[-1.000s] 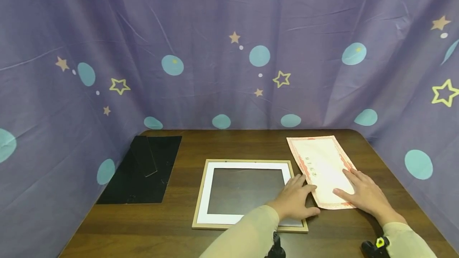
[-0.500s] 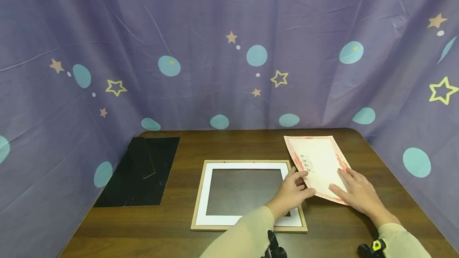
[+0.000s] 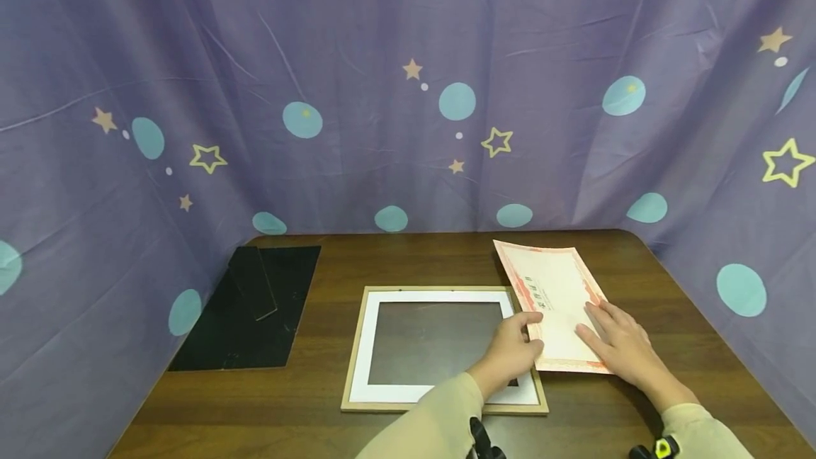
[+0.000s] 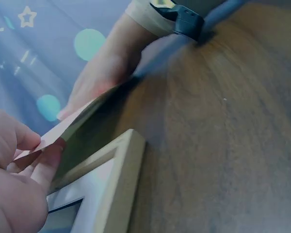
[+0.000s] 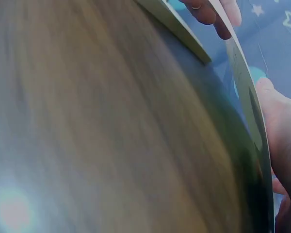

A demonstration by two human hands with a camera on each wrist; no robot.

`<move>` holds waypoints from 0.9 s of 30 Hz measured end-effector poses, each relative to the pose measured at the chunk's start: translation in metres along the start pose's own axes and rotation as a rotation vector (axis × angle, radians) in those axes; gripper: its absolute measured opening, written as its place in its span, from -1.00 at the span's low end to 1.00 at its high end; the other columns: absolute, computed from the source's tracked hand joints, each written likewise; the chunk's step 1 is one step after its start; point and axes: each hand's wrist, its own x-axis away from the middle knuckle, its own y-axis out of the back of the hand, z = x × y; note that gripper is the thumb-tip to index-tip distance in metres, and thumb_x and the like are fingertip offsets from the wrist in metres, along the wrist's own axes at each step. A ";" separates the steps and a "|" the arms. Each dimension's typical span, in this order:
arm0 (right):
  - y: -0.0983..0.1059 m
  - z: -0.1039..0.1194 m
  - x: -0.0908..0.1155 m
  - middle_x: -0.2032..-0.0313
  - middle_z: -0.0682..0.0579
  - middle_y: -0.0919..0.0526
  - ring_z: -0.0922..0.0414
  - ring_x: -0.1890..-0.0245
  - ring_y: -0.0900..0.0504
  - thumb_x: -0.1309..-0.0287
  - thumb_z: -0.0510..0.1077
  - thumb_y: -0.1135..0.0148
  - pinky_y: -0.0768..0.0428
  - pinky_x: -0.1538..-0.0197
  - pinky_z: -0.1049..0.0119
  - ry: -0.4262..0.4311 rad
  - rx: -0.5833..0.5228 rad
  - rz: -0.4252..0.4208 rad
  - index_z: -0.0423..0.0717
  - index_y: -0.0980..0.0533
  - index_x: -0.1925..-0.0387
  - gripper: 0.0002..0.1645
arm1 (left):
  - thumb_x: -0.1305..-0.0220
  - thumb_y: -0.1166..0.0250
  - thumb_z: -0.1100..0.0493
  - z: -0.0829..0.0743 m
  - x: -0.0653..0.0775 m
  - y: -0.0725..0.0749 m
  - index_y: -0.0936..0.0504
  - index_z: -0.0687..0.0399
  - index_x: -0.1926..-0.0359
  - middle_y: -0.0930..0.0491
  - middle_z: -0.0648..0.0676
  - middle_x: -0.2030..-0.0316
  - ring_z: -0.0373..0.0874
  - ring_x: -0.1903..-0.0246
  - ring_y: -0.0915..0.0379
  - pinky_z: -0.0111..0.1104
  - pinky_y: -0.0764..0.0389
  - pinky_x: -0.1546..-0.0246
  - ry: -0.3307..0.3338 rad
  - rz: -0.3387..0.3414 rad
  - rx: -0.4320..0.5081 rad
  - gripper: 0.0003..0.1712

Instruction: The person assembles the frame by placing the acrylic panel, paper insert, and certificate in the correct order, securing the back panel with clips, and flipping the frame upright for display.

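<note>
A cream certificate (image 3: 557,282) with a red patterned border and printed characters is raised off the table, bowed, its left edge over the picture frame's (image 3: 352,353) right side. My left hand (image 3: 513,347) pinches that left edge between thumb and fingers, and the left wrist view shows the certificate's edge (image 4: 63,127) between them. On the sheet's upper face, near its right edge, lies my right hand (image 3: 615,342), fingers and thumb extended. The light wood frame holds a white mat (image 3: 408,295) around a dark window. In the right wrist view the certificate's underside (image 5: 247,92) shows.
A black backing board (image 3: 255,331) with a stand flap (image 3: 251,275) lies at the table's left. Beyond the brown wooden table (image 3: 408,257) hangs a purple curtain (image 3: 357,41) printed with stars and dots. The frame's corner (image 4: 131,138) is close below the left hand.
The certificate has shifted left and its near part has risen off the table. My left hand has gone from spread fingers to pinching its left edge; the right hand has moved left with it.
</note>
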 end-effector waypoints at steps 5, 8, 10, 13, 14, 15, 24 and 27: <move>-0.005 0.021 -0.004 -0.34 -0.43 -0.11 -0.47 -0.29 -0.02 -0.38 0.23 0.05 0.06 -0.14 -0.49 0.045 -0.050 0.001 -0.24 -0.25 -0.35 -0.23 | -0.17 -0.10 0.48 -0.004 0.005 0.028 -0.51 0.18 -0.18 -0.35 -0.12 0.66 -0.34 0.80 -0.10 -0.52 -0.17 0.82 -0.027 0.004 0.039 -0.48; -0.010 0.034 -0.006 -0.36 -0.37 -0.13 -0.42 -0.31 -0.04 -0.39 0.17 0.03 0.03 -0.14 -0.48 0.104 -0.062 -0.008 -0.21 -0.25 -0.36 -0.28 | -0.18 -0.10 0.44 -0.004 0.008 0.049 -0.50 0.22 -0.18 -0.50 -0.03 0.49 -0.34 0.70 -0.27 -0.51 -0.32 0.73 -0.040 0.013 0.059 -0.50; -0.015 0.044 -0.008 -0.37 -0.31 -0.15 -0.37 -0.33 -0.06 -0.39 0.15 0.02 -0.01 -0.15 -0.46 0.144 -0.067 -0.012 -0.18 -0.26 -0.36 -0.31 | -0.17 -0.10 0.43 -0.003 0.011 0.063 -0.50 0.26 -0.18 -0.56 0.01 0.27 -0.34 0.62 -0.34 -0.51 -0.38 0.65 -0.061 0.014 0.050 -0.50; -0.021 0.061 -0.011 -0.39 -0.26 -0.13 -0.34 -0.35 -0.04 -0.39 0.14 0.01 -0.02 -0.15 -0.47 0.187 -0.085 0.006 -0.11 -0.26 -0.38 -0.33 | -0.18 -0.09 0.42 -0.003 0.014 0.086 -0.49 0.24 -0.20 -0.53 0.02 0.38 -0.34 0.69 -0.24 -0.51 -0.31 0.71 -0.061 0.025 0.008 -0.49; -0.023 0.067 -0.012 -0.40 -0.24 -0.14 -0.32 -0.36 -0.05 -0.39 0.14 0.00 -0.03 -0.15 -0.47 0.202 -0.088 0.008 -0.08 -0.26 -0.38 -0.34 | -0.19 -0.09 0.42 -0.002 0.015 0.093 -0.48 0.25 -0.20 -0.55 0.02 0.32 -0.34 0.67 -0.26 -0.51 -0.33 0.69 -0.063 0.030 0.001 -0.49; -0.025 0.074 -0.013 -0.40 -0.23 -0.14 -0.31 -0.36 -0.05 -0.38 0.13 -0.01 -0.04 -0.15 -0.47 0.221 -0.093 0.012 -0.05 -0.26 -0.39 -0.35 | -0.19 -0.09 0.41 -0.001 0.016 0.100 -0.49 0.23 -0.20 -0.54 0.02 0.32 -0.32 0.70 -0.19 -0.50 -0.28 0.72 -0.062 0.026 -0.018 -0.49; -0.046 0.143 -0.015 -0.42 -0.08 -0.15 -0.16 -0.38 -0.10 -0.29 0.14 -0.16 -0.32 -0.09 -0.39 0.430 -0.148 0.052 0.16 -0.22 -0.42 -0.28 | -0.30 -0.14 0.29 0.003 0.025 0.143 -0.45 0.24 -0.22 -0.58 0.16 0.02 -0.10 0.14 -0.58 -0.35 -0.62 0.21 -0.049 -0.030 0.039 -0.54; -0.052 0.163 -0.019 -0.42 -0.05 -0.15 -0.12 -0.40 -0.10 -0.22 0.19 -0.22 -0.35 -0.13 -0.31 0.482 -0.149 0.040 0.18 -0.20 -0.43 -0.20 | -0.32 -0.13 0.29 0.000 0.029 0.154 -0.42 0.26 -0.24 -0.59 0.18 0.02 -0.05 0.11 -0.59 -0.32 -0.64 0.18 -0.070 -0.040 0.044 -0.53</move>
